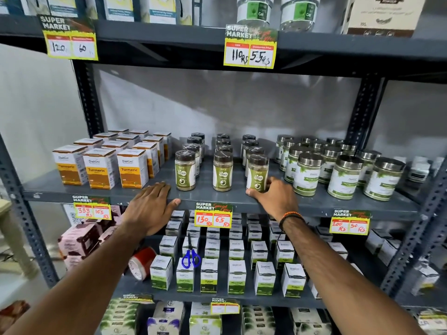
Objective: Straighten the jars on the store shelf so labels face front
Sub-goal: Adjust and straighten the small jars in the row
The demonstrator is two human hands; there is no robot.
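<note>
Three rows of small brown-lidded jars with green labels stand on the grey middle shelf (217, 197). The front left jar (185, 170) and front middle jar (222, 171) show their labels forward. My right hand (273, 198) wraps the base of the front right jar (258, 171), thumb on its left side, fingers behind it; this jar leans slightly to the left. My left hand (151, 205) lies flat on the shelf's front edge, left of the jars, holding nothing.
Orange turmeric boxes (104, 166) sit left of the jars. Larger steel-lidded jars (343, 175) crowd the right side. Yellow price tags (212, 215) hang from the shelf edge. Blue scissors (191, 258) rest on white boxes on the shelf below.
</note>
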